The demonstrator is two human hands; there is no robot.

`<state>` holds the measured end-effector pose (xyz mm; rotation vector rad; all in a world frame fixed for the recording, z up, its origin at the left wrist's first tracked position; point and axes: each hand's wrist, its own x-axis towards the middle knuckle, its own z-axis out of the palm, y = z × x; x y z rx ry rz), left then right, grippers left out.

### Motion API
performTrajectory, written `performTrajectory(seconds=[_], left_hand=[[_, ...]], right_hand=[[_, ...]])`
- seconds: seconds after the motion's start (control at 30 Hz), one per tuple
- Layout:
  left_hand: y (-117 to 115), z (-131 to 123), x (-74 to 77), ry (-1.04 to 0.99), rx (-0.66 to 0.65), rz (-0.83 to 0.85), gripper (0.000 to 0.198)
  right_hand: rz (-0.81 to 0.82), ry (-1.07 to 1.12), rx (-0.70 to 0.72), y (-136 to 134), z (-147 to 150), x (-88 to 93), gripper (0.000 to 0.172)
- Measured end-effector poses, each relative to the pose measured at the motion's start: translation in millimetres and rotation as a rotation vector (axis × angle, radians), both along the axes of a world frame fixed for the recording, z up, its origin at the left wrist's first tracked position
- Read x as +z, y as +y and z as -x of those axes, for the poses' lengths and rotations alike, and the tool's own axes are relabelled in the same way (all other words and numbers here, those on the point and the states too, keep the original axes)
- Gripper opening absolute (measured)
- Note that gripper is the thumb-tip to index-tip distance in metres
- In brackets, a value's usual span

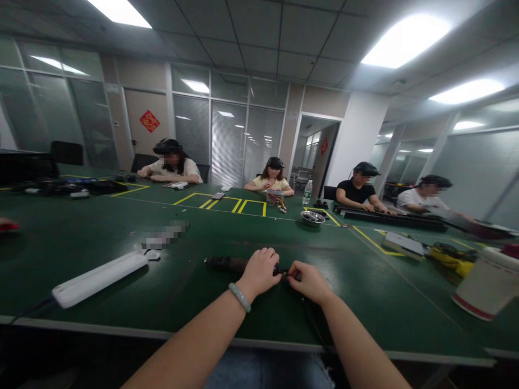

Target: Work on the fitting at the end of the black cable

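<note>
A long, dark, tube-shaped thing (227, 263) with a brownish middle and a tapered black left end lies across the green table in front of me. My left hand (261, 270) is wrapped over its right part from above, with a pale green bangle on the wrist. Just to the right, my right hand (306, 280) is closed in a pinch at the thing's right end, where a small dark piece meets it. From under that hand a thin black strap (312, 319) runs down over the table's near edge. The fingers partly hide the join.
To the left lies a white power strip (101, 278). Farther off are a metal bowl (312, 218) and a water bottle (307, 192). A white container (484, 281) and a yellow bundle (454, 263) are at right. Several people sit across the table (162, 308).
</note>
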<state>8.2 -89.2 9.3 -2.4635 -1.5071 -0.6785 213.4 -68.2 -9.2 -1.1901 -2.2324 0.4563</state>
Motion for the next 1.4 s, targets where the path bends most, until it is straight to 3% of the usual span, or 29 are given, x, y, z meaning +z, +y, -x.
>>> performTrajectory(seconds=[0.17, 0.6, 0.93, 1.27, 1.4], left_hand=[[0, -12, -5.1, 0.046, 0.012, 0.045, 0.016], [-3, -7, 3.4, 0.049, 0.013, 0.049, 0.009], [-5, 6, 7.4, -0.009, -0.121, 0.057, 0.011], [-2, 7, 5.9, -0.052, -0.156, 0.074, 0.015], [-3, 5, 5.2, -0.076, -0.15, 0.068, 0.017]], right_hand=[[-0.072, -0.04, -0.034, -2, 6, -0.5, 0.006], [0.144, -0.024, -0.03, 4, -2, -8.3, 0.014], [0.311, 0.144, 0.144, 2, -9, -5.7, 0.015], [0.031, 0.191, -0.08, 2, 8, -4.8, 0.014], [-0.01, 0.155, -0.142, 4, 6, -4.8, 0.014]])
